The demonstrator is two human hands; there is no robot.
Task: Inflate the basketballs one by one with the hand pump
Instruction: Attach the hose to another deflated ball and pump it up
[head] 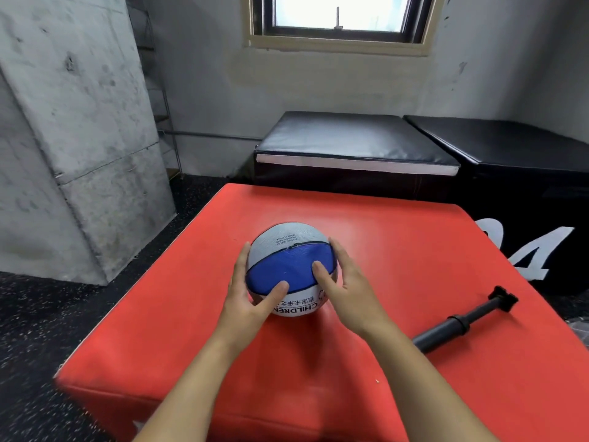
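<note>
A small blue, grey and white basketball [288, 250] sits on the red padded box [398, 250]. My left hand [251, 298] cups its left side, thumb pressed onto the blue panel. My right hand [344, 282] cups the right side, thumb on the blue panel too. Both hands hold the ball between them. The black hand pump [462, 323] lies on the box to the right, untouched, its T-handle pointing away from me. My right forearm hides the pump's near end.
Two black padded boxes [357, 145] stand behind the red one, below a window. A grey concrete pillar [79, 138] rises at the left. Dark speckled floor [38, 330] surrounds the box on the left.
</note>
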